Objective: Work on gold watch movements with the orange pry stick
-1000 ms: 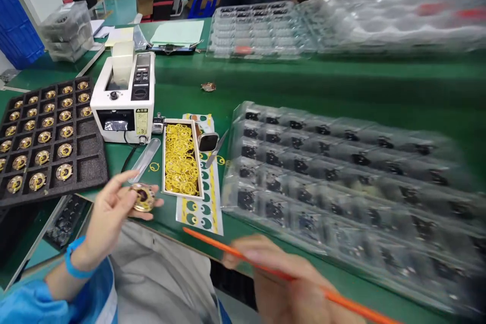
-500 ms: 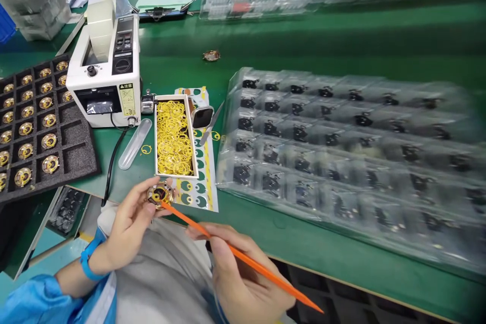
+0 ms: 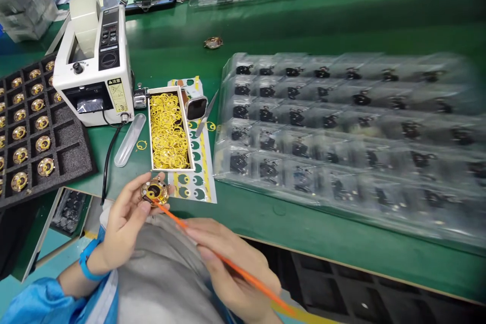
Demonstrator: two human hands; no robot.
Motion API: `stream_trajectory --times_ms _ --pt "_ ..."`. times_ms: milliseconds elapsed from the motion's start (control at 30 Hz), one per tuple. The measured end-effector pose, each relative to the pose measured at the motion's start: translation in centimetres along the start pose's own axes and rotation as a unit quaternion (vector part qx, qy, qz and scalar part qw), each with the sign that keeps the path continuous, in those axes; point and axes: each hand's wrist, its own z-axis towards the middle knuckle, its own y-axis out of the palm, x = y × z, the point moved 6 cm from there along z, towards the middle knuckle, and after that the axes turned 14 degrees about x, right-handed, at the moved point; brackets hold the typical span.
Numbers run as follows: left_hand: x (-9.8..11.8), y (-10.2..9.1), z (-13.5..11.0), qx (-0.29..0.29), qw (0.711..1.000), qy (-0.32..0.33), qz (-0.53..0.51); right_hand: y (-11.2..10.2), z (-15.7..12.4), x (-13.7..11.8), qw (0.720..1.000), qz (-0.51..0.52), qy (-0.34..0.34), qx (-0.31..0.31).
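Observation:
My left hand (image 3: 127, 223) pinches a small round gold part (image 3: 155, 192) with a dark centre and a yellow ring on it, just over the table's near edge. My right hand (image 3: 228, 263) grips a thin orange stick (image 3: 228, 263) like a pen; its tip touches the lower edge of the gold part. Just beyond lie a white box of yellow rings (image 3: 168, 129) and a sticker sheet (image 3: 195, 172) with round dark labels.
A white tape dispenser (image 3: 93, 61) stands at the left, with a black foam tray (image 3: 68, 147) of gold parts beside it. A large clear blister tray (image 3: 341, 131) of black components fills the right. A smartwatch (image 3: 196, 107), tweezers (image 3: 207, 114), a clear tube (image 3: 130, 139) and a loose part (image 3: 213, 42) lie on the green table.
My right hand brought the orange stick up from the lower right until its tip met the gold part in my left hand. The view tilted downward.

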Motion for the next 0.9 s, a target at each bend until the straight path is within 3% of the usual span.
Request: stream_trajectory --times_ms 100,167,267,367,433,533,633,733,800,900 --pt "-0.1 -0.1 0.1 0.004 0.999 -0.045 -0.009 0.3 -0.4 -0.9 0.981 -0.067 -0.153 -0.094" --pt "-0.3 -0.1 0.1 0.002 0.998 -0.068 -0.011 0.2 -0.7 -1.3 0.965 -0.081 -0.216 -0.127" --pt "-0.5 0.0 0.3 0.002 0.997 -0.076 -0.004 -0.1 -0.3 -1.2 0.97 -0.08 -0.197 -0.114" --pt "-0.5 0.3 0.3 -0.006 0.998 -0.062 -0.002 -0.6 0.6 -0.5 0.995 -0.046 -0.083 -0.004" --pt "-0.4 0.5 0.1 -0.01 0.999 -0.046 -0.005 -0.7 0.7 0.1 0.997 -0.015 -0.015 0.079" --pt "-0.4 0.7 -0.1 -0.007 0.999 -0.034 -0.004 0.0 0.6 0.5 0.992 -0.013 0.025 0.124" --pt "-0.6 0.8 -0.1 -0.001 0.999 -0.037 -0.005 1.0 0.4 0.1 0.995 -0.055 -0.029 0.083" --pt "-0.9 0.7 0.2 0.012 0.999 -0.043 0.002 2.0 -0.2 -0.9 0.979 -0.118 -0.167 0.0" --pt "-1.1 0.4 0.4 0.019 0.998 -0.055 0.006 2.3 -0.5 -1.0 0.963 -0.142 -0.225 -0.036" --pt "-1.5 0.2 0.8 0.019 0.994 -0.107 -0.01 1.7 -0.2 -0.8 0.968 -0.13 -0.208 -0.053"
